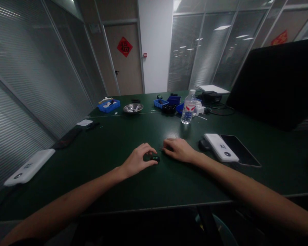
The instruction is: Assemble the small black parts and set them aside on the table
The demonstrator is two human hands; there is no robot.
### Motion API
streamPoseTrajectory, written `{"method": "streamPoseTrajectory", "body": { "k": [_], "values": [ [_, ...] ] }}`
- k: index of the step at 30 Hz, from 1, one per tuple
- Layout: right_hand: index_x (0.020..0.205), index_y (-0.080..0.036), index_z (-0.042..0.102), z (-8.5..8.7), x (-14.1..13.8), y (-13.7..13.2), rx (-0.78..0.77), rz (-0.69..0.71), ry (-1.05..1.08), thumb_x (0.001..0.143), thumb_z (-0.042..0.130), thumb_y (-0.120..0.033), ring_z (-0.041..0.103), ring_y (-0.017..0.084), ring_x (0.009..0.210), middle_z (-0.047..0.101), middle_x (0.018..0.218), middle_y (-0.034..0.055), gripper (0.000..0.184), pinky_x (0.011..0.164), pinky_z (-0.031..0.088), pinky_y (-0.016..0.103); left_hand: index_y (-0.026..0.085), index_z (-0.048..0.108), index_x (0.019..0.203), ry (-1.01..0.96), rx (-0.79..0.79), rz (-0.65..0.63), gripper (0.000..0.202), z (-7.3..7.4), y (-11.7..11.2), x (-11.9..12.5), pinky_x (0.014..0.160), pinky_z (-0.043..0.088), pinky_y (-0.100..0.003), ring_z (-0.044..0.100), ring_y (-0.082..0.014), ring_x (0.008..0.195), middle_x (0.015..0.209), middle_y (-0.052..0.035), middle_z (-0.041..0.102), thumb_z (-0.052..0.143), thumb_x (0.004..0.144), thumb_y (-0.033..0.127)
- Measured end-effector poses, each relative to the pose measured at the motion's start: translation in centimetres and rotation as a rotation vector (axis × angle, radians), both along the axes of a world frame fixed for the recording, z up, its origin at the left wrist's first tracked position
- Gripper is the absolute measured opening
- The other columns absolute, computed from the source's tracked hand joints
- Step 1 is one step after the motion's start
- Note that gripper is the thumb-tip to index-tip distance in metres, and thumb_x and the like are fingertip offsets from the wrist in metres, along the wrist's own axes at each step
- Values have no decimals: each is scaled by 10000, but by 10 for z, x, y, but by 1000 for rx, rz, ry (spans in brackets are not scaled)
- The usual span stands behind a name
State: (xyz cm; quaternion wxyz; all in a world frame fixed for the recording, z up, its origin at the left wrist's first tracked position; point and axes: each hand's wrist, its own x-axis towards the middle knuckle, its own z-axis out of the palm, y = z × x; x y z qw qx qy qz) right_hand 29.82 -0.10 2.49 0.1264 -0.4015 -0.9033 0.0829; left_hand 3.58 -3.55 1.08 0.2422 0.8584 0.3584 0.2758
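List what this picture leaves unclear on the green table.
Head view, all:
Small black object at the left hand: too small, dark to identify.
Thin grey item at the right hand: grip hides the rest.
Round silvery metal bowl: contents too small.
Large black panel: cut by right edge.

Dim lighting, edges stretched w/ sl. blur, glare on tabletop [170,130].

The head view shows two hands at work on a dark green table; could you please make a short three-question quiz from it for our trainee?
1. True or false: the water bottle stands to the right of the metal bowl.
2. What is the left hand nearest to: A, a phone; B, a small dark object; C, the water bottle?
3. Which hand is nearer the water bottle?

Key: 1. True. 2. B. 3. The right hand.
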Motion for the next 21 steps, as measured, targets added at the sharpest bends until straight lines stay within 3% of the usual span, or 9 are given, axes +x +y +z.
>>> {"method": "streamPoseTrajectory", "body": {
  "k": [9,21],
  "values": [
    [993,-188,657,-1,-4,-5,-42,46,46,975,592,-363,580,155,749,672,925,48,188,653,361,264,212,721,1079,45,-61,119,209,-6,9,-8,775,490,-323,614,-203,920,1025,-42,675,687,927,353],
    [973,-189,649,-3,-7,-8,-35,133,48,972,583,-346,544,135,718,655,916,34,170,639,322,263,221,707,1098,61,-29,122,215,-8,10,-6,804,490,-332,612,-206,938,1027,-41,678,690,923,345]
  ]
}}
